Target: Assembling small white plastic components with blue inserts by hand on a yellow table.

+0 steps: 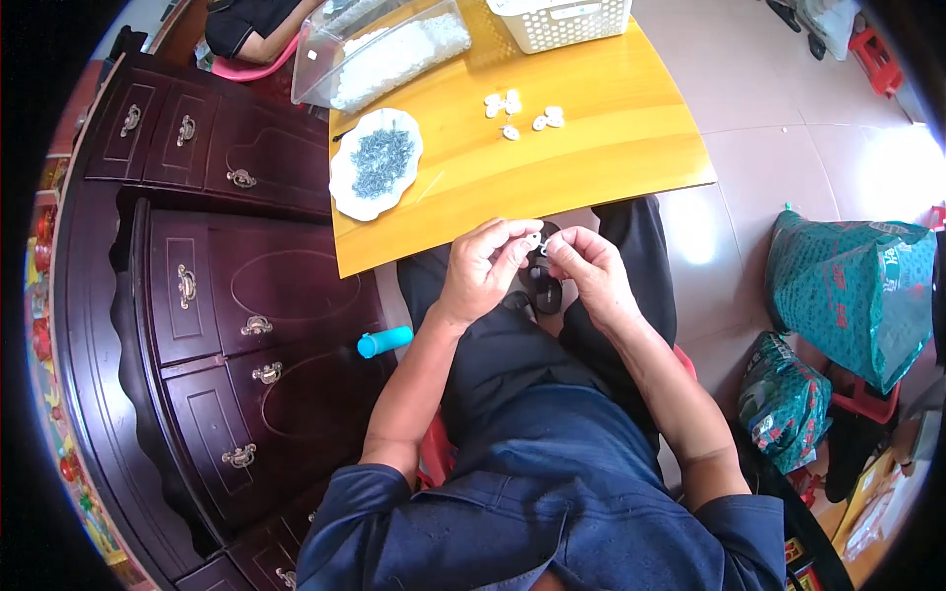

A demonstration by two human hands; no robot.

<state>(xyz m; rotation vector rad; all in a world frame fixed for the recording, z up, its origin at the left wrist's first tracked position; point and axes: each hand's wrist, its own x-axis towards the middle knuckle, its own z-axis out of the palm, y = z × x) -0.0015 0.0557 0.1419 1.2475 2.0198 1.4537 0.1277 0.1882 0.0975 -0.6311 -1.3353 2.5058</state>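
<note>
My left hand [484, 268] pinches a small white plastic piece [533, 239] between thumb and fingertips, just off the table's near edge above my lap. Close beside it, my right hand [591, 273] is closed in a pinch at the same piece. A small ring-like white part shows at its fingertips, too small to name. On the yellow wooden table [591, 163] lie several similar white plastic pieces [503, 103] in loose clusters. A white scalloped plate [345, 187] at the table's left holds a heap of small dark metal pieces [382, 163], perhaps screws or pins.
A clear plastic bin [313, 81] of white parts and a white perforated basket [567, 32] stand at the table's far side. Dark wooden drawers [266, 266] line the left, with a turquoise bottle [385, 342] beside them. Green bags [838, 286] stand right. Another person's arm [271, 44] shows far left.
</note>
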